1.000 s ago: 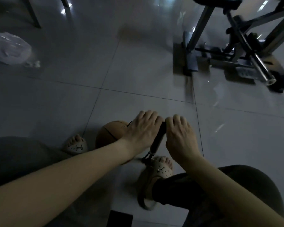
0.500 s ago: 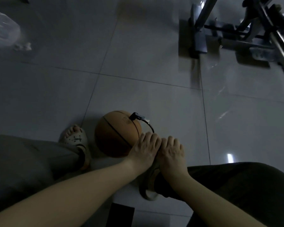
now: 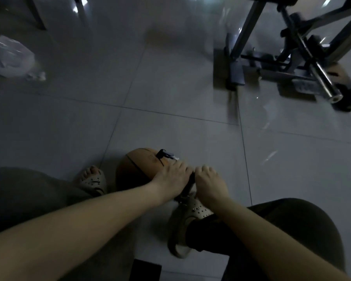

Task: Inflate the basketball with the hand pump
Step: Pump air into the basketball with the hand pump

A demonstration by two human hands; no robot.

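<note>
Head view, looking down at a dim tiled floor (image 3: 170,88): one basketball (image 3: 138,167), one hand pump (image 3: 188,184), my two hands and my two feet in pale perforated sandals.

My left hand (image 3: 170,177) and right hand (image 3: 208,182) sit side by side on the pump's top, the fingers of both curled down and clamped over its handle, with the black shaft showing in the gap between them. The shaft slants down to the toe of my right sandal (image 3: 190,216); whether that foot pins the base I cannot tell.

The ball is orange-brown with dark seams, lying on the floor between my left sandal (image 3: 93,181) and the pump, partly behind my left hand. A black hose fitting (image 3: 164,154) sits on its upper right side.

One crumpled clear plastic bag (image 3: 8,57) lies far left on the floor — its contents are too blurred to make out. One metal-framed exercise machine (image 3: 292,47) stands at upper right, well apart from the ball.
</note>
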